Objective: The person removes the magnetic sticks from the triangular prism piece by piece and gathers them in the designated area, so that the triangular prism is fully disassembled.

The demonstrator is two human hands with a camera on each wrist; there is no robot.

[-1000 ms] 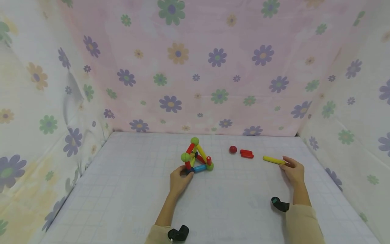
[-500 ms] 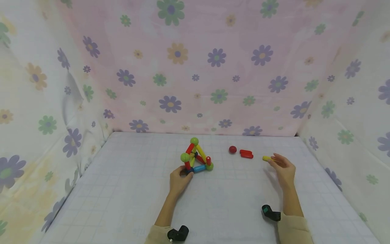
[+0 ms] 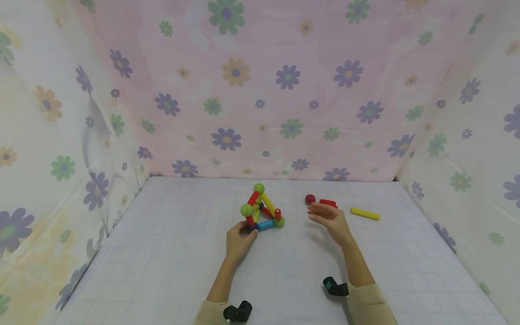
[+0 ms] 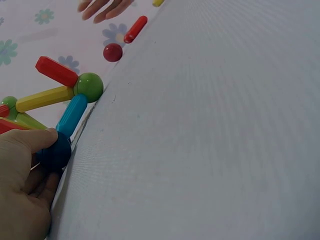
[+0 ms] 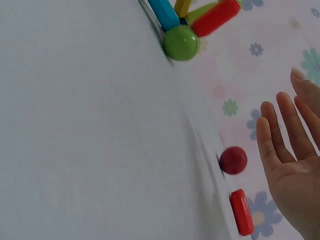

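Observation:
A ball-and-rod construction (image 3: 266, 224) of coloured rods and balls stands on the table at centre. My left hand (image 3: 239, 243) grips the dark blue ball (image 4: 56, 152) at its near left corner, thumb on top and fingers below. A short red rod (image 4: 56, 71) sticks out from the green ball (image 5: 180, 43) at its right corner. My right hand (image 3: 331, 221) is in the air to the right of the construction, fingers extended and holding nothing. Just beyond it are a red ball (image 3: 310, 199) and red rods (image 3: 328, 203), partly covered by the hand in the head view.
A yellow rod (image 3: 364, 214) lies on the white table (image 3: 170, 262) right of my right hand. Flowered cloth (image 3: 260, 90) walls off the back and both sides.
My right hand let go of the yellow rod, which stays on the table, and moved left towards the construction. The left hand and the construction have not moved.

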